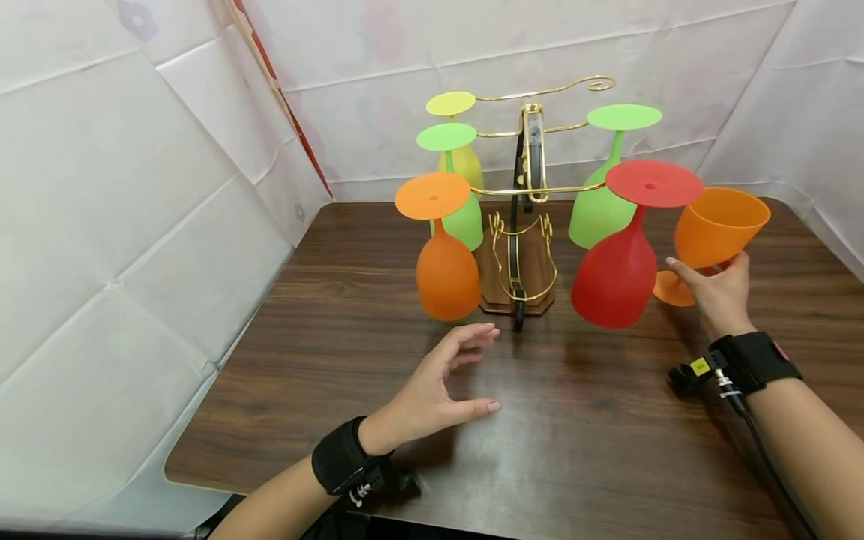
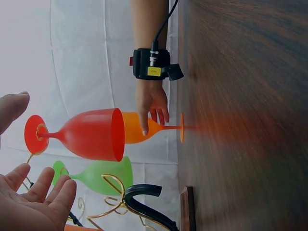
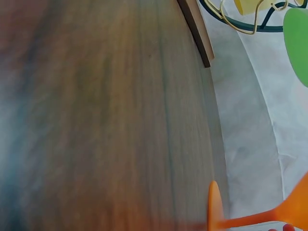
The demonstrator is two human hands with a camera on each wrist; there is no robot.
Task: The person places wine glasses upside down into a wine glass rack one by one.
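At the right of the head view, my right hand (image 1: 727, 296) holds an orange plastic goblet (image 1: 715, 229) low on its bowl, thumb on the near side. The goblet is upright, its round foot at the tabletop; some fingers are hidden behind the bowl. My left hand (image 1: 428, 390) hovers with fingers and thumb apart, holding nothing, in front of a gold-wire and black glass rack (image 1: 514, 247). Upside down from the rack hang a red goblet (image 1: 616, 277) at front right and another orange goblet (image 1: 448, 277) at front left.
Behind these hang green goblets (image 1: 601, 214) on both sides and a yellow goblet (image 1: 469, 161) at back left. The rack stands on a wooden base (image 1: 489, 274) on the dark wooden table (image 1: 324, 360). White sheeting (image 1: 378, 97) encloses the back and sides.
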